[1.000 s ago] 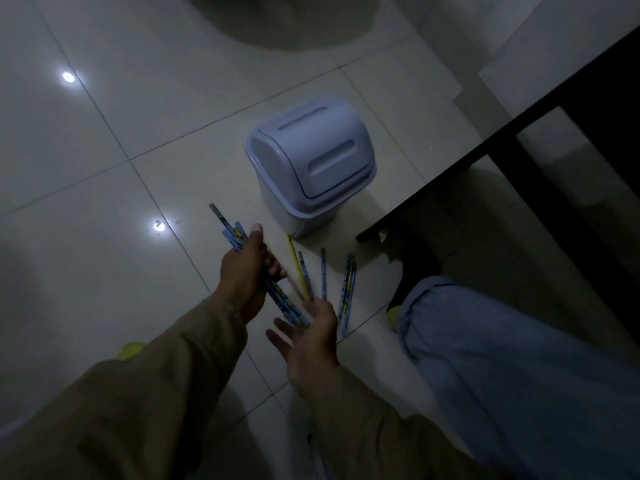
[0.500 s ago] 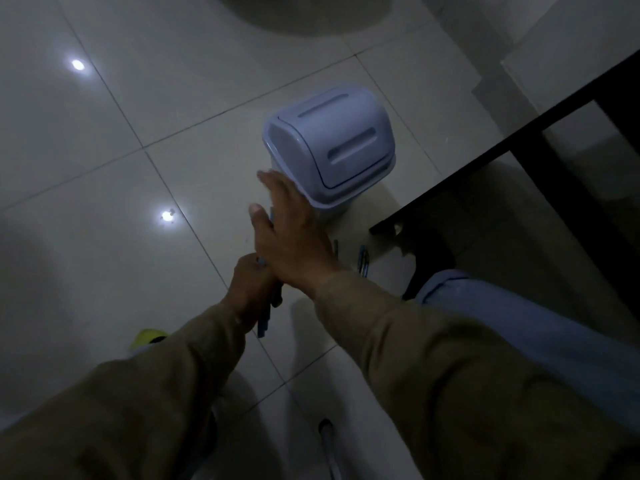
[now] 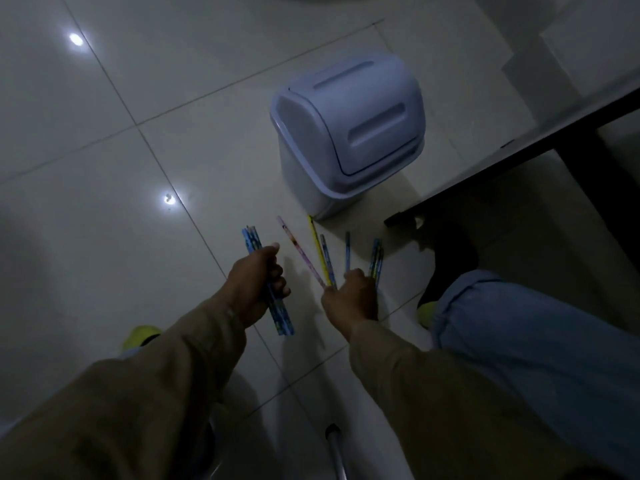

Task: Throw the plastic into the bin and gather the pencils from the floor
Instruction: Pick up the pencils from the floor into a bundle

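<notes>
Two tan sleeves are seen reaching forward over a pale tiled floor [image 3: 104,140]. A bundle of blue patterned pencils [image 3: 270,299] is gripped in the left hand [image 3: 256,285], fingers curled round it. At its three o'clock, the right hand [image 3: 349,299] is lowered with its fingertips on loose pencils [image 3: 323,258] lying fanned on the floor: one pink, one yellow, several blue; whether any is pinched cannot be told. Beyond them, at twelve o'clock, a white swing-lid bin [image 3: 349,133] is set upright, its lid closed, beside a dark table frame [image 3: 519,157].
</notes>
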A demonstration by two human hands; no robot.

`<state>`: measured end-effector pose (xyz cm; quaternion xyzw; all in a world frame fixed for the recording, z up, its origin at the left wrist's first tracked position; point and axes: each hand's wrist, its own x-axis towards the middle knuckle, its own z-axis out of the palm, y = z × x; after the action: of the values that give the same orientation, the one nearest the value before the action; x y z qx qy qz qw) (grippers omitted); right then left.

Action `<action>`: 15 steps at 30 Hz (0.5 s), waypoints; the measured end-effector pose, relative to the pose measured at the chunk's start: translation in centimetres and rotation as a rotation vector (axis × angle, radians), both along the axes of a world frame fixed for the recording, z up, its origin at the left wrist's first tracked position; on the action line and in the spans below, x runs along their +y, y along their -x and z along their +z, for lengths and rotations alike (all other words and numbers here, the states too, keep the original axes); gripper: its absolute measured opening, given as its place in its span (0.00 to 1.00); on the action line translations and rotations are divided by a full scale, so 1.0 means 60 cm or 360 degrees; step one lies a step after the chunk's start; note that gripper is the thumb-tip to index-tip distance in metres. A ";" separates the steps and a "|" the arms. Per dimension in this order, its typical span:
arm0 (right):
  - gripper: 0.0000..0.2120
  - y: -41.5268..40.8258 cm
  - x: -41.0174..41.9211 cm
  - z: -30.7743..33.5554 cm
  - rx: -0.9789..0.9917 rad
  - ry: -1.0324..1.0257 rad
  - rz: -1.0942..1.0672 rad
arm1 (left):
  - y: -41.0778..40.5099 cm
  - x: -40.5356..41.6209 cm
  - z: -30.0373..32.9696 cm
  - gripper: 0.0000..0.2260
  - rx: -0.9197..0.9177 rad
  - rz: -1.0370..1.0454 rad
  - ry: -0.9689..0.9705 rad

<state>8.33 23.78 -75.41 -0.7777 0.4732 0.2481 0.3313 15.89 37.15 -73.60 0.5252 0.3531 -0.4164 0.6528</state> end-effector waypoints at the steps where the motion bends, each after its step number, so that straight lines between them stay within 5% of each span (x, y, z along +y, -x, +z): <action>1: 0.24 0.007 -0.007 -0.012 0.0044 0.0067 0.0037 | 0.001 0.003 -0.008 0.16 0.0018 0.0013 0.0024; 7: 0.39 -0.020 -0.005 -0.069 0.0040 0.0261 0.0104 | -0.015 0.013 -0.048 0.14 0.0091 0.0050 0.0126; 15: 0.20 -0.052 0.032 -0.107 -0.0080 0.0298 0.0381 | -0.033 0.032 -0.082 0.13 0.0096 0.0073 0.0151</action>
<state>11.48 25.67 -81.83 -0.8620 0.3897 0.2210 0.2370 17.86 39.08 -78.53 0.4726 0.3644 -0.4334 0.6754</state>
